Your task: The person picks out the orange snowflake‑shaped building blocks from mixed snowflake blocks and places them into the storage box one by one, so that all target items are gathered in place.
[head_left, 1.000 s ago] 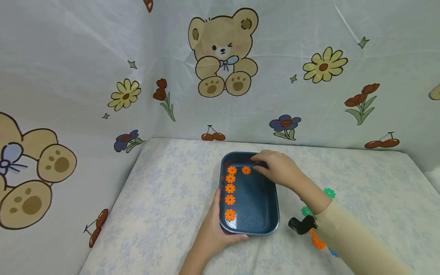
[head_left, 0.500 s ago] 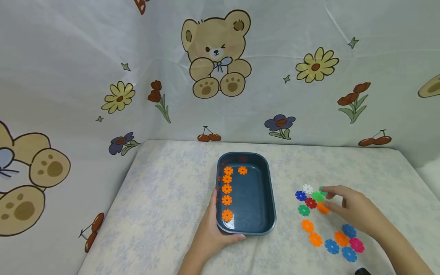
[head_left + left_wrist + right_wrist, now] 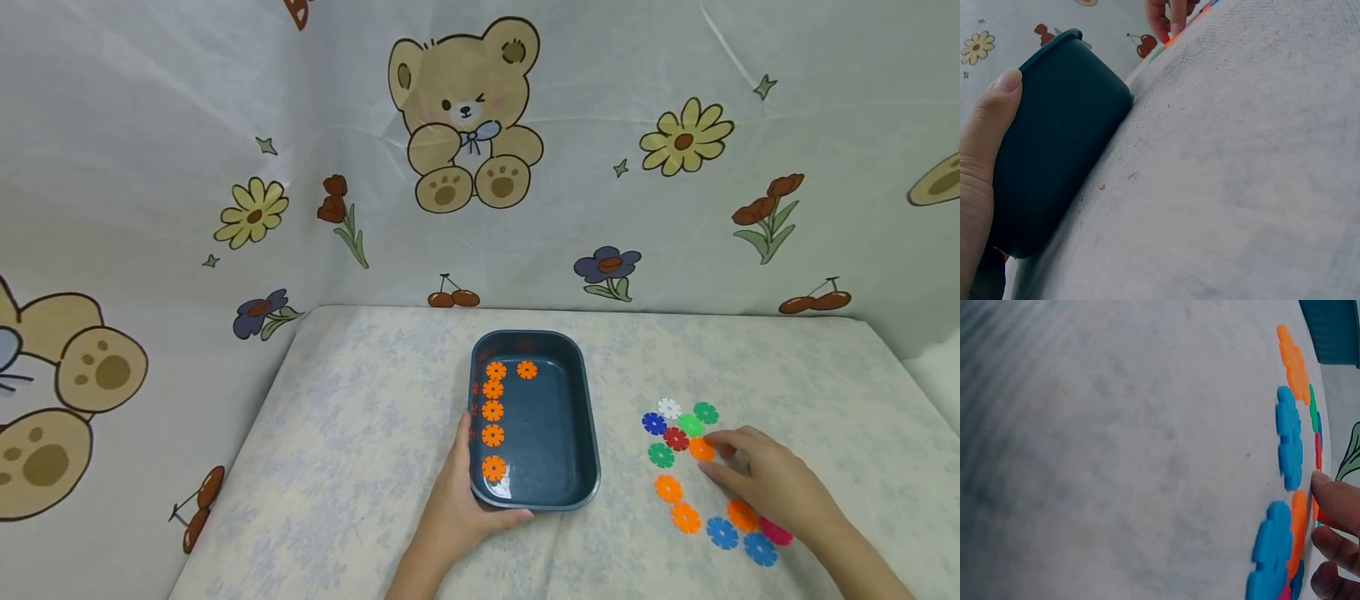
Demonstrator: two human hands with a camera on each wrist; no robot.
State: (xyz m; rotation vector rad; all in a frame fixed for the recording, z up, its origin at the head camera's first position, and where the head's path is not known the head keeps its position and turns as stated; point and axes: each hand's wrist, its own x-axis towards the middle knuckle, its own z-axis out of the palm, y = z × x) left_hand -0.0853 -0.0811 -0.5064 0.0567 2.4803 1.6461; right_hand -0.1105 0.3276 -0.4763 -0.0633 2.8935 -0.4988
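Note:
A dark blue tray [image 3: 551,417] holds several orange flower discs [image 3: 492,411], most in a column along its left side. My left hand [image 3: 457,517] grips the tray's near left corner; in the left wrist view its thumb [image 3: 991,119] lies against the tray [image 3: 1060,131]. Right of the tray, my right hand [image 3: 772,479] pinches the edges of an orange disc [image 3: 701,449] between thumb and index finger. That disc is partly hidden behind the fingers in the right wrist view, where the thumb [image 3: 1338,497] shows.
Near the right hand lie a white disc [image 3: 669,408], green discs [image 3: 661,455], a red disc [image 3: 676,439] and a dark blue disc [image 3: 654,423]. Closer to the front are orange discs [image 3: 686,517], blue discs [image 3: 722,533] and a pink disc [image 3: 776,532]. A patterned cloth [image 3: 360,108] hangs behind.
My right hand has left the tray's top right, moved right to the loose discs and come down on an orange one. My left hand keeps its grip on the tray.

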